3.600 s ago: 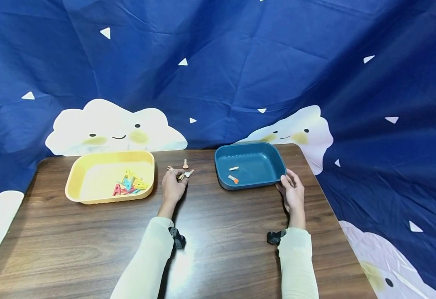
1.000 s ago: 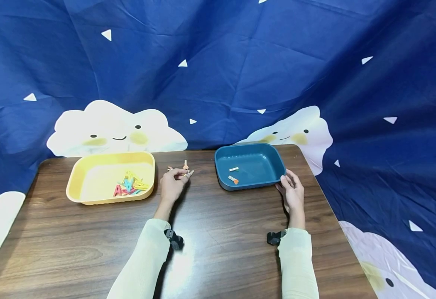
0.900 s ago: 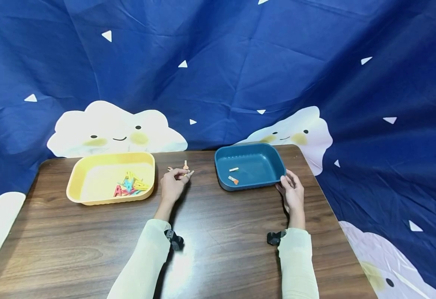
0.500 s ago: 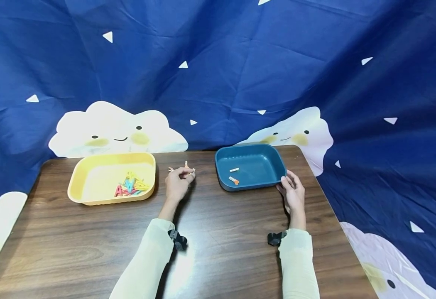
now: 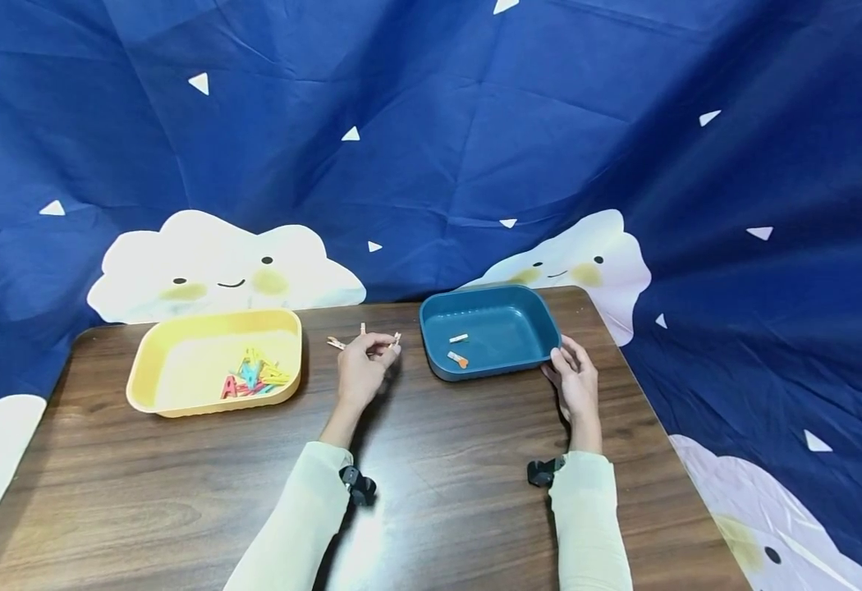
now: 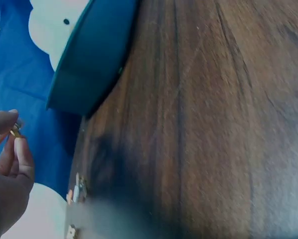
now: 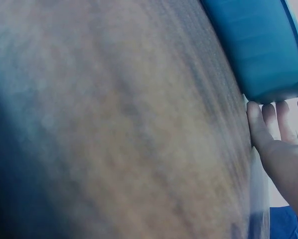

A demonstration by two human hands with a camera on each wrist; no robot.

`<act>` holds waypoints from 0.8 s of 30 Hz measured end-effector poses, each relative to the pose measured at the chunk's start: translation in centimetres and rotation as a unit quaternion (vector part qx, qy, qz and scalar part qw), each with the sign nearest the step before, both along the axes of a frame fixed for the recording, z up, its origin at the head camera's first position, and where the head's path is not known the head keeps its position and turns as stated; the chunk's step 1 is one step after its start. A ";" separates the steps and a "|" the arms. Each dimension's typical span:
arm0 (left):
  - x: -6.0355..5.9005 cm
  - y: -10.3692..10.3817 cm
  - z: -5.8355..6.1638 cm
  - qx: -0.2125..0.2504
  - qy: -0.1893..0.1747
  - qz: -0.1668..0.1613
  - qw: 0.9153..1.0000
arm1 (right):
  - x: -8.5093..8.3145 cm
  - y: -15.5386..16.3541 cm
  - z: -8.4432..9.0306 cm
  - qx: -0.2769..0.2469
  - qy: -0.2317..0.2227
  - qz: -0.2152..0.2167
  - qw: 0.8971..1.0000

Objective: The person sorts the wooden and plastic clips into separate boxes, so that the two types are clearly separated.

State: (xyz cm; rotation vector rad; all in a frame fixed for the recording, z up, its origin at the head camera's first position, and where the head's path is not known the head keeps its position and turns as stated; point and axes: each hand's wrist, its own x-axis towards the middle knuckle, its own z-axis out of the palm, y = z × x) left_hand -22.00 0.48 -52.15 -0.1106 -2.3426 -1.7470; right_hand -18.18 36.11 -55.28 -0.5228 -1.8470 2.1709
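Observation:
My left hand is raised a little over the table, between the two bins, and pinches a small wooden clothespin between thumb and fingers. The left wrist view shows the same clothespin at the fingertips. Behind and left of that hand, more small clothespins lie on the table, partly hidden by it. My right hand touches the near right corner of the blue bin; in the right wrist view its fairly straight fingers rest against the wall. Inside the blue bin lie a plain clothespin and one with an orange heart.
A yellow bin stands on the left, with several coloured plastic clothespins inside. The wooden table ends at a blue curtain printed with clouds, close behind both bins.
My left hand has picked up a clothespin from the small group and carried it right, towards the blue bin. The right hand has stayed at the bin's corner.

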 end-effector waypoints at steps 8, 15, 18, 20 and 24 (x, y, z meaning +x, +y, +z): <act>-0.1 0.9 0.8 0.012 0.023 -0.022 0.999 | -0.1 -0.1 -0.1 0.000 -0.007 -0.005 1.000; -0.3 1.4 0.6 0.022 0.009 -0.028 0.999 | -0.1 -0.1 -0.4 0.001 0.022 -0.001 1.000; -0.3 1.7 0.5 0.027 0.006 -0.034 0.999 | 0.1 0.1 -0.4 -0.006 0.042 0.002 0.999; -0.4 1.9 0.5 0.029 0.006 -0.039 0.999 | 0.2 0.1 -0.4 -0.010 0.043 0.002 0.999; -0.4 2.4 0.6 0.033 0.001 -0.049 0.998 | 0.0 0.0 -0.3 -0.002 0.015 -0.003 1.000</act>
